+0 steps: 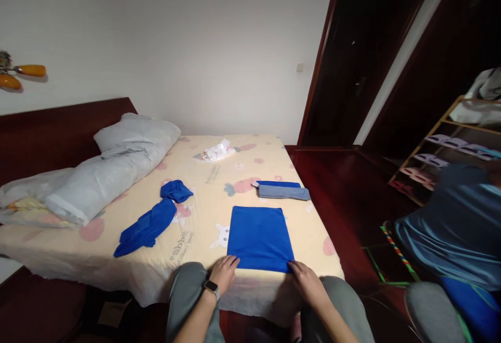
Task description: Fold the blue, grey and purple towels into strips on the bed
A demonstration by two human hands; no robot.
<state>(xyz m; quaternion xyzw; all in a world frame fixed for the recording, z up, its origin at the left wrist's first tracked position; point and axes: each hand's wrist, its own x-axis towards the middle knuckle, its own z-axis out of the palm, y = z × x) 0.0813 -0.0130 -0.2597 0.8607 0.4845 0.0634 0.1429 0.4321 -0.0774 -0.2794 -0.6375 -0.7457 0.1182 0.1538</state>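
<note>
The left hand (224, 272), with a watch (212, 287) on its wrist, lies at the near left corner of the cloth (260, 237), fingers curled onto the edge. The right hand (309, 282) lies at the near right corner, fingertips on the hem. I cannot tell whether either hand pinches the fabric or only presses on it, because the undersides of the fingers are hidden. The cloth is a flat blue rectangle. It runs from between the 2 hands out across the bed (195, 249), and its near edge is close to the bed's foot.

With that edge so near the drop, a tug toward the body could probably drag the cloth off. If the 2 hands pulled unevenly, the rectangle would likely skew or the loose sheet under it would ruck up.

Beyond and left of the left hand lies a crumpled cloth (151, 223). Beyond the right hand, past the flat cloth, sits a stack (282, 191) of 2 folded pieces. Farther off are a white bag (217, 151) and, far left, a pillow (117, 160).

Right of the right hand, another person (462, 228) is cut off by the frame, and the rack (450, 147) behind is blurred. How many layers the flat cloth has cannot be made out.
</note>
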